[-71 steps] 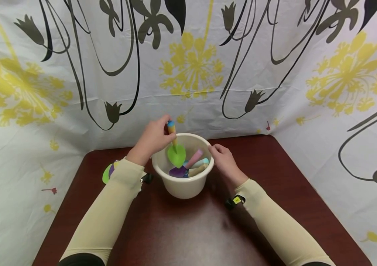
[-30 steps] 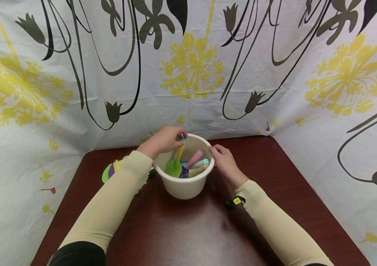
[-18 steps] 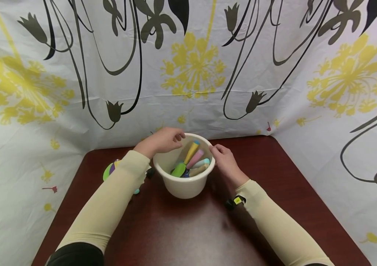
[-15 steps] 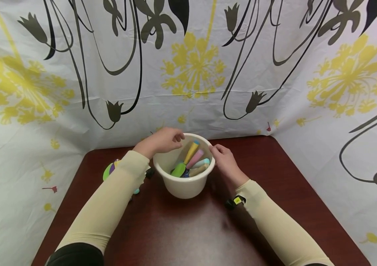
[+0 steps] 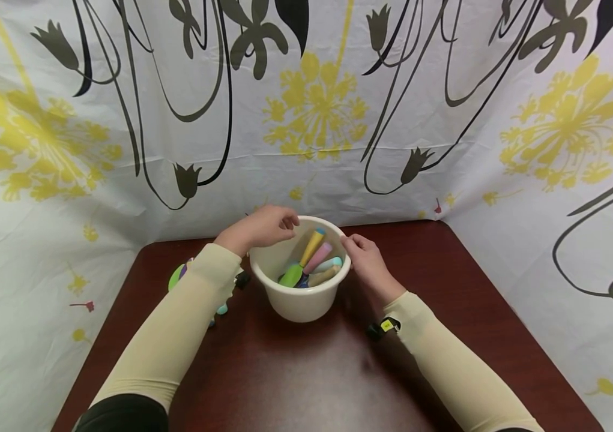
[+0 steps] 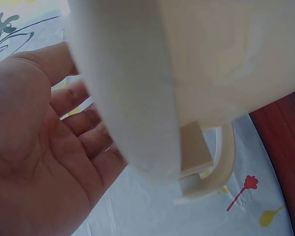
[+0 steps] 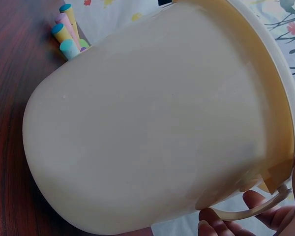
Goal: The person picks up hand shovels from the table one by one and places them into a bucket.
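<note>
While the cream bucket (image 5: 298,294) stands mid-bench (image 5: 311,378) with toy spades (image 5: 306,264) leaning inside, the right hand (image 5: 365,261) curls its grip on the rim, likely steadying it; the left hand (image 5: 263,228) hovers over the far rim, fingers loose, empty.

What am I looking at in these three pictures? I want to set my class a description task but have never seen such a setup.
A person wears three cameras: one on the head, one on each wrist. The head view looks down at a dark red table with a cream bucket holding toy garden tools. The left hand hovers at the bucket's far rim, fingers relaxed, holding nothing. The right hand rests against the right rim. More toy tools lie on the table behind the left sleeve. Each wrist view shows the bucket's side close up.
</note>
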The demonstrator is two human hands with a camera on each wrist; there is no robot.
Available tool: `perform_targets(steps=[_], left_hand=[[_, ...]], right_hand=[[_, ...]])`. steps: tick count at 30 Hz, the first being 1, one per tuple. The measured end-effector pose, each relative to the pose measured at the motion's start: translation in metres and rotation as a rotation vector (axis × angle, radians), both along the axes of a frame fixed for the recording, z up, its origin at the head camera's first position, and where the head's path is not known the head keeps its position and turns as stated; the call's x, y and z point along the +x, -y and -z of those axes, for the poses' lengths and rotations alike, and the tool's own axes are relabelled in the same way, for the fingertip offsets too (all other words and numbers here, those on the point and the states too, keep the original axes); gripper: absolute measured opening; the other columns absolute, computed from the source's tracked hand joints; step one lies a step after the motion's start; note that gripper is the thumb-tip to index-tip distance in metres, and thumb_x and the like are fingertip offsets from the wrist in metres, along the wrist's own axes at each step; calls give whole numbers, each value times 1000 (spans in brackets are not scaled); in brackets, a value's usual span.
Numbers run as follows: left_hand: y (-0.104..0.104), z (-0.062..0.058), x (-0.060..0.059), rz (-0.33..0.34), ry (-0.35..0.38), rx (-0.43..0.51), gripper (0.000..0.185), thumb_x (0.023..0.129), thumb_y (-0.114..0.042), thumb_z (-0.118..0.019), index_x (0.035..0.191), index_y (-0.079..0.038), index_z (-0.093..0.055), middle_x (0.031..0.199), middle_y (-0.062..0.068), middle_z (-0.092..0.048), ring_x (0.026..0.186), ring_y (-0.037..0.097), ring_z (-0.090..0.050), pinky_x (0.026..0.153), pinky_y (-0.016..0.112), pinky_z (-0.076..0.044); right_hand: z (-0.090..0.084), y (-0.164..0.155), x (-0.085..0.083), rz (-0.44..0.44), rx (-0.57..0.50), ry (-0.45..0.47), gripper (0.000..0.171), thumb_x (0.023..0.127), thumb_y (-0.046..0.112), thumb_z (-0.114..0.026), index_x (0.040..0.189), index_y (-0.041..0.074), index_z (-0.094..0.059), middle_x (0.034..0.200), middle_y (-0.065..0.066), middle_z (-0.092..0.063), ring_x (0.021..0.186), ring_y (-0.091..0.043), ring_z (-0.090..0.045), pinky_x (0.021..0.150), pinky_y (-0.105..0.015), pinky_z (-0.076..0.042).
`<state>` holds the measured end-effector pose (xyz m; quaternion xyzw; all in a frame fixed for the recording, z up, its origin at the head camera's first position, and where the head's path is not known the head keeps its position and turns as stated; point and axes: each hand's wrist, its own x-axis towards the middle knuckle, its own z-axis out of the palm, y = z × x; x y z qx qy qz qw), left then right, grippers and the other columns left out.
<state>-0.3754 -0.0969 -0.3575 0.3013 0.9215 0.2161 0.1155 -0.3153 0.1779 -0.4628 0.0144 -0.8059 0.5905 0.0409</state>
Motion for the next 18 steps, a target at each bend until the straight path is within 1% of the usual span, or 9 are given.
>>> perform_targets(steps=[3, 8, 12, 15, 18], left_hand=[[1, 0, 0, 2, 3, 3, 38, 112, -18, -66, 146, -2, -66, 138, 14, -71, 132, 31, -66, 112, 48, -52], [5, -2, 2, -3, 30, 37, 38, 113, -21, -66, 147, -3, -66, 138, 12, -71, 132, 30, -65, 110, 47, -54], [11, -4, 3, -13, 28, 72, 37, 113, -22, -65, 145, -5, -68, 136, 11, -72, 130, 30, -66, 108, 48, -55], [19, -6, 6, -33, 10, 104, 36, 113, -23, -65, 144, -5, -68, 134, 11, -72, 129, 31, -66, 108, 50, -54], [30, -9, 12, -75, -1, 152, 34, 113, -22, -65, 142, -5, -69, 132, 12, -72, 126, 31, -67, 107, 52, -54]], right_hand=[[0, 0, 0, -4, 0, 0, 49, 113, 51, -58, 102, 5, -68, 89, -8, -68, 80, -21, -64, 75, -36, -54], [0, -1, -1, -8, -3, -1, 49, 113, 51, -58, 102, 4, -68, 89, -8, -68, 81, -21, -64, 79, -40, -56], [0, -1, -1, -9, 0, -2, 49, 113, 51, -57, 102, 4, -67, 90, -9, -68, 81, -21, -64, 78, -39, -57], [0, -1, 0, -9, 2, -1, 49, 113, 51, -57, 103, 4, -67, 93, -10, -69, 83, -20, -65, 80, -40, -58], [0, 0, 0, -12, 5, -2, 49, 113, 51, -56, 104, 4, -68, 96, -11, -70, 85, -21, -66, 84, -45, -59]])
